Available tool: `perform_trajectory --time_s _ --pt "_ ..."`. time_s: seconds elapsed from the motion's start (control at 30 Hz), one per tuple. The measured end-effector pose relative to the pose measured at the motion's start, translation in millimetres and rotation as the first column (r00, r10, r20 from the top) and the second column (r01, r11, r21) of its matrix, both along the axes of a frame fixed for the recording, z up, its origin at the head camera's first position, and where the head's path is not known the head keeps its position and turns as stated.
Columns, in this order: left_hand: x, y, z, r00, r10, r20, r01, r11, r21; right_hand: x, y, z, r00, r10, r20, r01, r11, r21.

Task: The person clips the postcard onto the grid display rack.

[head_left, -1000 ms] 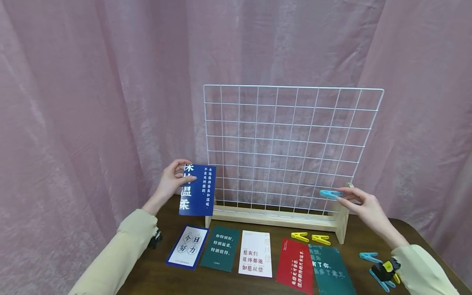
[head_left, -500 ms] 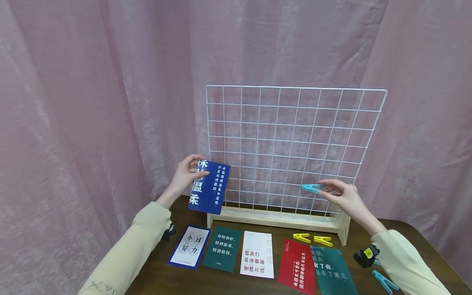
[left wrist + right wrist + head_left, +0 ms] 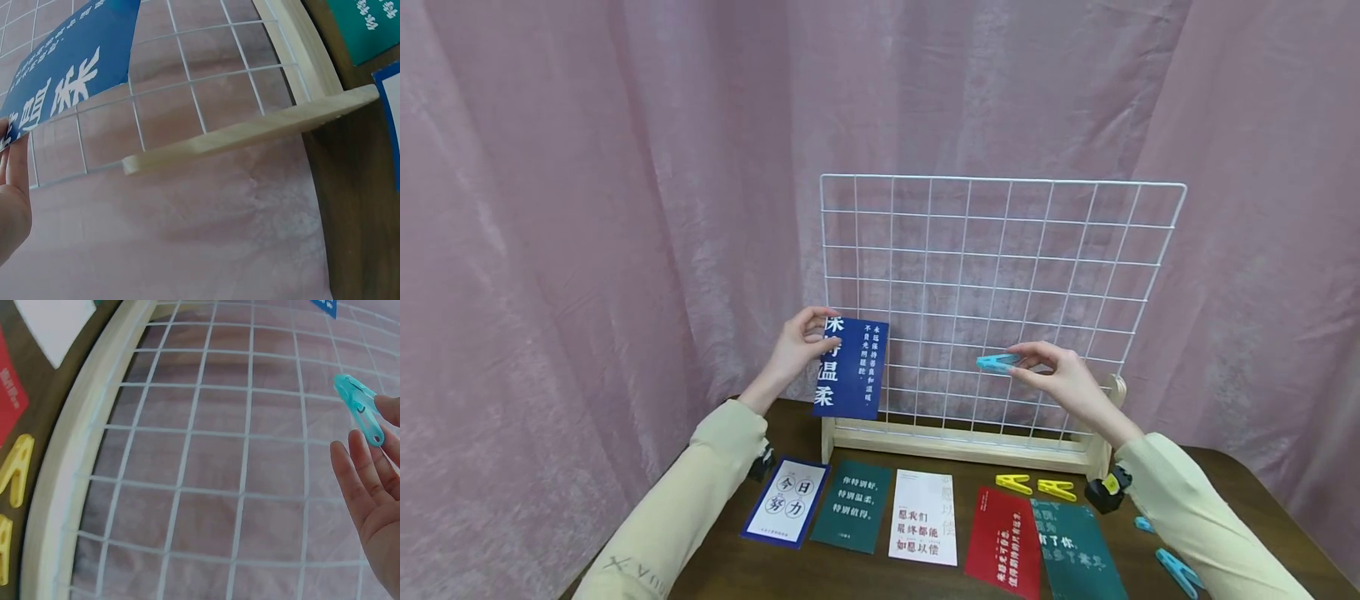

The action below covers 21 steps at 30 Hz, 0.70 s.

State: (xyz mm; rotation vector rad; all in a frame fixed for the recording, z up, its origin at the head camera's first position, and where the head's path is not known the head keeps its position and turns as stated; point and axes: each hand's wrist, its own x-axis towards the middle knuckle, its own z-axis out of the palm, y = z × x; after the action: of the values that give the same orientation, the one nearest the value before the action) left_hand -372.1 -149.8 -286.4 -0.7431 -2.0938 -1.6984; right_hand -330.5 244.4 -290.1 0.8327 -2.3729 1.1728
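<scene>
My left hand pinches a blue card with white lettering by its left edge. The card is held upright in front of the lower left of a white wire grid panel; whether it touches the wires I cannot tell. In the left wrist view the same blue card overlaps the grid. My right hand holds a light-blue clothespin between thumb and fingers, before the grid's lower right part. The right wrist view shows that clothespin at the fingertips, clipped to nothing.
The panel stands in a wooden base on a dark table. In front lie a blue-bordered card, green card, white card, red card and teal card. Yellow clothespins and blue clothespins lie at right.
My left hand has carried the blue card right and slightly up, to the grid's left side. My right hand has brought the clothespin left and a little up. The cards on the table have not moved.
</scene>
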Motion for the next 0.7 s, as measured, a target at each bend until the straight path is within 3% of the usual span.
perform_trajectory --time_s 0.13,0.37,0.5,0.6,0.7 --pt "-2.8 1.2 4.9 1.000 -0.013 0.012 0.012 1.000 0.012 -4.8 -14 13.7 1.000 0.025 -0.016 -0.025 1.000 0.013" --pt "-5.0 4.4 16.8 0.999 0.026 0.033 -0.026 0.999 0.018 -11.2 -31 27.8 0.999 0.030 -0.021 -0.029 0.999 0.024" --pt "-3.8 6.2 26.1 0.999 0.043 -0.013 -0.042 0.998 0.038 -14.1 -38 34.0 0.999 0.032 -0.029 -0.032 0.999 0.019" --pt "3.6 9.0 37.6 0.998 0.048 -0.048 -0.046 0.998 0.049 -13.6 -42 40.3 0.999 0.043 -0.025 -0.044 0.999 -0.003" --pt "6.5 12.8 46.9 0.996 0.064 -0.061 -0.060 0.997 0.056 -3.4 -48 51.9 0.998 0.057 -0.023 -0.058 0.998 -0.015"
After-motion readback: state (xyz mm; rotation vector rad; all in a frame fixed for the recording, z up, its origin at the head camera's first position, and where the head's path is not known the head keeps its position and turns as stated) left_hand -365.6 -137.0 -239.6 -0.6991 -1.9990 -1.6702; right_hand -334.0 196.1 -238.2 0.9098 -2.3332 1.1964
